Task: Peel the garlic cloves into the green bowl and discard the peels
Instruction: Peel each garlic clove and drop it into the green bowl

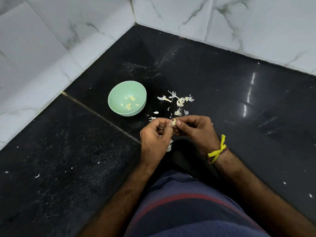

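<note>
A pale garlic clove [173, 122] is pinched between the fingertips of both hands, low over the black counter. My left hand [154, 139] grips it from the left and my right hand [193, 130] from the right, thumbnail against the clove. More white garlic [169, 146] shows under my left palm. The green bowl [135, 88] stands up and to the left of my hands, with several peeled cloves [129, 104] on its bottom. Loose white peels [179, 101] lie scattered to the right of the bowl, just beyond my fingers.
The black stone counter [222, 86] meets white marble-tiled walls [59, 40] at a corner behind the bowl. A seam runs across the counter at the left. A yellow thread [218, 151] is tied on my right wrist. Small peel flecks dot the surface.
</note>
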The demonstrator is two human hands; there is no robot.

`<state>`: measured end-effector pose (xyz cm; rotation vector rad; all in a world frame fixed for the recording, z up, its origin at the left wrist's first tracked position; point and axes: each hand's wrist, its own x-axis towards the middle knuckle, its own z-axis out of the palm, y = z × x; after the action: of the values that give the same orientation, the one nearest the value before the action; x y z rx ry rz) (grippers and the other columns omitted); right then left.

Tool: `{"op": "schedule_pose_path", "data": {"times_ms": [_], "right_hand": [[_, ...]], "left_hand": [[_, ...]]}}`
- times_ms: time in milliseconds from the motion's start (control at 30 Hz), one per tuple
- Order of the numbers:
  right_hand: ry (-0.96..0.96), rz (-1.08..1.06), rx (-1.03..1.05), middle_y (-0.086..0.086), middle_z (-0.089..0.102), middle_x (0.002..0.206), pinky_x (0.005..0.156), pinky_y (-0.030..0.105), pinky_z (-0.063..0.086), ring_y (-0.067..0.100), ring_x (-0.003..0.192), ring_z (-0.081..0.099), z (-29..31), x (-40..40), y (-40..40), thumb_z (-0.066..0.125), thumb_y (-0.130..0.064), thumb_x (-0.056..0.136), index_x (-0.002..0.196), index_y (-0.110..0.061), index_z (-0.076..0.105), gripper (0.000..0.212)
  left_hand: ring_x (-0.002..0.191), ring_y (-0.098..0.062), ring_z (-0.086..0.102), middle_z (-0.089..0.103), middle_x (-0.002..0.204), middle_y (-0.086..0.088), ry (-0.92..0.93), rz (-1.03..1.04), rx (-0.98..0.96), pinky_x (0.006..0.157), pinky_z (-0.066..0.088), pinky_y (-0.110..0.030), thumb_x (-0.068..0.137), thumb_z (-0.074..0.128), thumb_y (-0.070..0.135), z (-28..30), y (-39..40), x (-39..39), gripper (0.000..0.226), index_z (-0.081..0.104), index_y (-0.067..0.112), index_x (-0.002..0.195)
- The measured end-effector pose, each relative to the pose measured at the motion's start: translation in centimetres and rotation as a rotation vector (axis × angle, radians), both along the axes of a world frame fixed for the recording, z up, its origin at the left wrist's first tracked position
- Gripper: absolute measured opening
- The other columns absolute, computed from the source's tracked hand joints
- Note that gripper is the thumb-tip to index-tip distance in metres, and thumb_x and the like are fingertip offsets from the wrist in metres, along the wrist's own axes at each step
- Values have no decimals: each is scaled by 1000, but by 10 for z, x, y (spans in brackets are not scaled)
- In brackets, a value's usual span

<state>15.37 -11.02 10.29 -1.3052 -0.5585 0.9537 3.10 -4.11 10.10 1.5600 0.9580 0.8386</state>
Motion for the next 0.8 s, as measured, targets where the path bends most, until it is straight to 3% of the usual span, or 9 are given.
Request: {"op": "schedule_pose_path", "data": {"times_ms": [200,367,633,800], "right_hand": [[37,16,23,13,72,77,66,27,57,18,68,65,-1,1,-2,67,-2,86,97,-1,74,13],[21,16,44,24,72,89,70,36,57,28,75,64,2,2,-4,77,-15,74,97,1,74,28],[-40,13,70,17,74,84,68,30,57,24,74,67,0,1,-3,74,-9,80,99,3,74,22],[-90,22,66,9,75,84,70,31,58,19,74,69,-1,-2,-2,70,-1,86,100,-2,75,16]], "left_hand": [[78,-21,75,77,86,-7,-51,-83,-69,77,61,-33,88,77,8,4,4,-6,5,75,9,93],[77,-11,72,77,85,-6,-142,-114,-119,74,57,-20,89,72,-2,8,3,-7,6,74,0,95],[72,-10,72,76,79,-2,-209,-121,-156,70,56,-19,93,65,-4,9,2,-6,7,72,-1,93],[74,-20,71,74,80,-8,-114,-31,-92,73,59,-30,97,66,8,-2,0,-1,9,69,1,93]]}}
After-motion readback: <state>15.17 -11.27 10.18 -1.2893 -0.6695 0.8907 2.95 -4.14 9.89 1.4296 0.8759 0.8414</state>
